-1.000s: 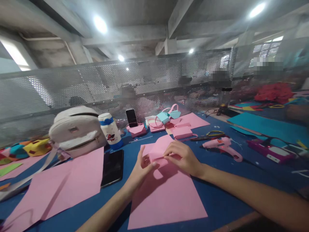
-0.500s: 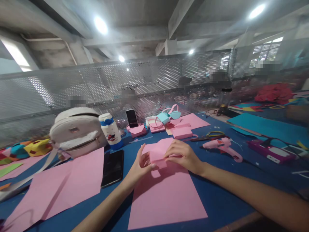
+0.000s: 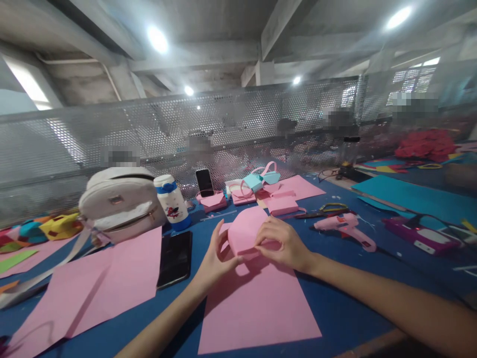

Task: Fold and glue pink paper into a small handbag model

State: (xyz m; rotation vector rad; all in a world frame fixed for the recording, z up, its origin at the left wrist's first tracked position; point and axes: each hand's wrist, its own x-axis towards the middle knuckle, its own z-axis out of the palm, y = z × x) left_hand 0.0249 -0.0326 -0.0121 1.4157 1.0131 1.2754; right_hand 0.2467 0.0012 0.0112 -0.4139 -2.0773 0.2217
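Both of my hands work a folded pink paper piece [image 3: 244,233] just above a large pink sheet [image 3: 257,303] on the blue table. My left hand [image 3: 214,261] pinches its left lower edge with thumb and fingers. My right hand [image 3: 285,243] presses its fingertips on the right side of the fold. The folded piece has a rounded top flap that stands up toward the camera.
A black phone [image 3: 174,258] lies left of my hands, beside another pink sheet [image 3: 93,286]. Behind stand a white bag [image 3: 119,204], a bottle [image 3: 171,201], a propped phone [image 3: 204,183] and pink paper boxes [image 3: 278,199]. A pink glue gun [image 3: 345,226] and scissors [image 3: 324,210] lie right. A mesh screen [image 3: 231,129] backs the table.
The rounded flap of the folded pink piece has been lifted and turned more upright between my hands. My hands stay in nearly the same place.
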